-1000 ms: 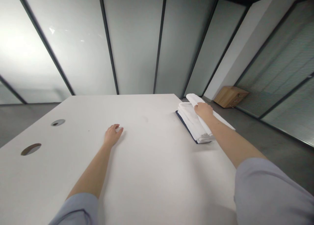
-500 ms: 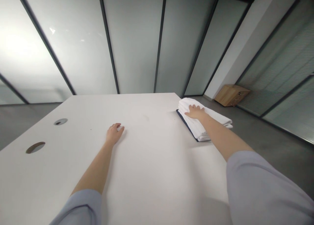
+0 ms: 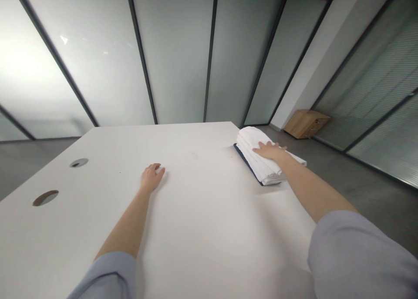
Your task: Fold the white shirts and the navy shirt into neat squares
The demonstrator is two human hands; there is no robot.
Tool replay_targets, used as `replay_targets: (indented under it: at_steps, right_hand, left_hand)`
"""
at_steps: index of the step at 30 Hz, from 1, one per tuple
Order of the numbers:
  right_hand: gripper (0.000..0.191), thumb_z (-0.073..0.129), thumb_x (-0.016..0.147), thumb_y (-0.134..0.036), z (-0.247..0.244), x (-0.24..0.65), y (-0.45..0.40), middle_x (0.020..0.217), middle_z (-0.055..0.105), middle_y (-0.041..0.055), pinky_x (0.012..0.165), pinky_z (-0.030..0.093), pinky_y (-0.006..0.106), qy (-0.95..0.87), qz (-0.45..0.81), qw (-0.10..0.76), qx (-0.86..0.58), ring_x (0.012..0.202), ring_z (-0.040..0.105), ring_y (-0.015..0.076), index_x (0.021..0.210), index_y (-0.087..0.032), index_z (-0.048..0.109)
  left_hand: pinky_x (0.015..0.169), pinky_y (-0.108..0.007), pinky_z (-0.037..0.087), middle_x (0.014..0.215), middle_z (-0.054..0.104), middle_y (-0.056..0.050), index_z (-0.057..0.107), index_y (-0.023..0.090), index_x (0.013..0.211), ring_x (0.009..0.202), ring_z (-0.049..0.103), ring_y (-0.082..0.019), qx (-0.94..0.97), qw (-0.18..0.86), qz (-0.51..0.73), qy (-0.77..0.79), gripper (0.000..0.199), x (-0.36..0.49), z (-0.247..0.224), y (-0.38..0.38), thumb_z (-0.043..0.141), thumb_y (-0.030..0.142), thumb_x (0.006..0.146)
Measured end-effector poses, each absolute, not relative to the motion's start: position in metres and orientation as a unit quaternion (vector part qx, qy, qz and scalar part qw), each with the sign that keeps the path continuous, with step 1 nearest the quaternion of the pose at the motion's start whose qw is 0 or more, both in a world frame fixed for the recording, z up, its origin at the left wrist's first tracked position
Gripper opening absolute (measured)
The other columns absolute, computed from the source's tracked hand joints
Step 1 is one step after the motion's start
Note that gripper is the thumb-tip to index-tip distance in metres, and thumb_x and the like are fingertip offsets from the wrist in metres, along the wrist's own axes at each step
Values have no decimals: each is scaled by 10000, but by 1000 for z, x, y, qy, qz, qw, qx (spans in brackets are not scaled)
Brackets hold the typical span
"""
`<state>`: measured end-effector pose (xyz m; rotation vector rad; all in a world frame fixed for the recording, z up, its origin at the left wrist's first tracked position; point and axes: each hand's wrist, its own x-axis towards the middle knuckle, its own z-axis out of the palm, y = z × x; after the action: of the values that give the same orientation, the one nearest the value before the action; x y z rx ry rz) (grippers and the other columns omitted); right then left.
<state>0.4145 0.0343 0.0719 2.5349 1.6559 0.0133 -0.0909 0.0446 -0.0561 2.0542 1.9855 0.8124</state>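
A stack of folded white cloths lies at the right edge of the white table, with a dark blue layer showing beneath it. Flat on top of the stack rests my right hand, palm down with the fingers spread. My left hand hovers at or just above the tabletop, left of the middle. Its fingers are loosely bent, with thumb and fingertips apart and nothing between them.
Two round holes pierce the left part of the tabletop. Frosted glass panels with dark frames stand behind the table. On the grey floor at the right is a wooden cabinet beside a pale pillar.
My right hand has slid a little to the right across the top of the white cloths. The left hand keeps its place and pose. The view has shifted slightly.
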Motion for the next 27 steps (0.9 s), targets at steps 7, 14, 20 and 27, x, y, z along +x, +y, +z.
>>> replay_targets:
  at_steps: [7, 14, 20, 27]
  right_hand:
    - [730, 353, 837, -657, 61, 408, 28, 1436, 379, 234, 918, 316, 683, 547, -4, 46, 836, 1271, 368, 462, 1401, -195, 400]
    - [661, 377, 871, -588, 95, 380, 23, 1391, 437, 207, 1021, 262, 570, 568, 108, -83, 811, 1269, 376, 388, 1356, -145, 443]
    - [538, 373, 908, -439, 53, 288, 13, 1408, 456, 146, 1048, 292, 423, 716, 117, -157, 670, 1292, 371, 311, 1352, -150, 457]
    - [579, 334, 926, -506, -27, 225, 9, 1498, 358, 101, 1106, 192, 440, 757, 40, -71, 648, 1397, 235, 299, 1415, -204, 405]
  left_hand:
    - [916, -361, 470, 1117, 664, -110, 614, 167, 1107, 1028, 617, -234, 694, 84, 267, 664, 405, -91, -55, 44, 459, 416, 828]
    - [936, -355, 454, 1120, 659, -110, 612, 155, 1118, 1041, 606, -231, 697, 79, 252, 667, 392, -88, -51, 40, 459, 387, 842]
    - [959, -379, 433, 1166, 632, -105, 608, 179, 1151, 1104, 558, -255, 719, 16, 218, 660, 386, -79, -43, 26, 447, 377, 861]
    - [1080, -415, 312, 1402, 491, -99, 521, 201, 1308, 1304, 405, -265, 766, -30, 163, 621, 492, -64, -42, 19, 441, 429, 880]
